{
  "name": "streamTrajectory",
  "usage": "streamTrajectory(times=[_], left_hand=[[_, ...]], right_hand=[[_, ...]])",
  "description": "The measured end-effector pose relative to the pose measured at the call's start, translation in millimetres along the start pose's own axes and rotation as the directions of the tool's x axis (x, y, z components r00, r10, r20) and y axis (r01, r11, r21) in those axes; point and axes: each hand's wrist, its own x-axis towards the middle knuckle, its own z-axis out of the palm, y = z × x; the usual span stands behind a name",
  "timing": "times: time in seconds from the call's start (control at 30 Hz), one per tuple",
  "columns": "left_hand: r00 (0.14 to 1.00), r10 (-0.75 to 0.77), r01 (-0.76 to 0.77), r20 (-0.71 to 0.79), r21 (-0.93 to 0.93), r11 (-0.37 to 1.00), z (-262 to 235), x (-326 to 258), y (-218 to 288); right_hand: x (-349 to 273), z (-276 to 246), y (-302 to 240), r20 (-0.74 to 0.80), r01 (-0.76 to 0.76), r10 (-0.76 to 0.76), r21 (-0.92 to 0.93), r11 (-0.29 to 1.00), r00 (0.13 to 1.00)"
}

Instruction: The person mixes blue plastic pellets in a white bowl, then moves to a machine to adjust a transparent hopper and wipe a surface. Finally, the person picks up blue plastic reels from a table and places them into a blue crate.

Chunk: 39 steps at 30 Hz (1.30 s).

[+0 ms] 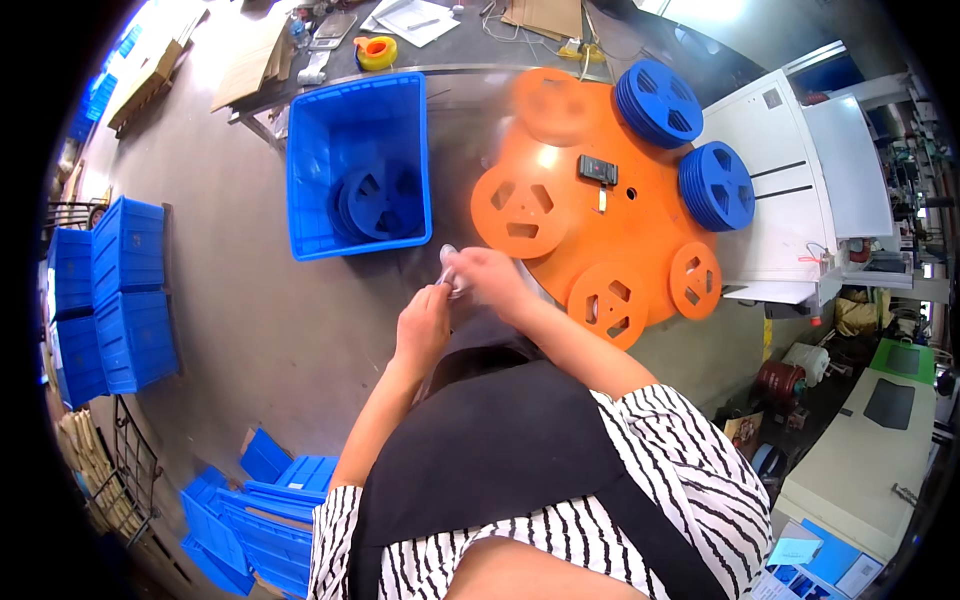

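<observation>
Both my hands are close together in front of my body, between the blue bin and the round orange table. My left hand (425, 318) is closed, its fingertips pinching a small pale, shiny piece (447, 256) whose kind I cannot make out. My right hand (485, 275), slightly blurred, is closed at the upper end of the same piece. Nearest the right hand is an orange reel (488, 213) with cut-out slots, at the left edge of the orange table (590, 235). Left of it stands the blue bin (420, 150) with blue reels (378, 200) at its bottom.
More orange reels (608, 315) sit around the table's rim; the far one is blurred. Stacks of blue reels (716, 186) stand at its right. A dark handheld device (597, 169) lies on it. Blue crates (130, 290) are stacked at left. A workbench (450, 50) stands beyond.
</observation>
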Motion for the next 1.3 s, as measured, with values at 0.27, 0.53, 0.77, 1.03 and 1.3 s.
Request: streamTrajectory(times=[0.27, 0.53, 0.77, 1.03, 1.3], left_hand=[[0.64, -0.614, 0.505, 0.462, -0.855, -0.117, -20, 148, -62], [0.717, -0.65, 0.292, 0.252, -0.955, -0.048, 55, 253, -95], [0.592, -0.575, 0.611, 0.565, -0.78, -0.137, 107, 280, -135], [0.343, -0.532, 0.839, 0.774, -0.507, -0.196, 168, 262, -227], [0.114, -0.383, 0.934, 0.917, -0.23, -0.272, 138, 251, -206]], right_hand=[[100, -17, -24, 0.251, 0.283, -0.154, -0.636, 0.718, 0.956], [170, -66, -98, 0.263, 0.439, -0.351, -0.498, 0.748, 0.898], [185, -93, -110, 0.321, 0.484, -0.386, -0.738, 0.471, 0.865], [187, -75, -87, 0.145, 0.206, -0.148, -0.747, 0.632, 0.978], [186, -42, -56, 0.077, 0.072, -0.018, -0.781, 0.62, 0.997]])
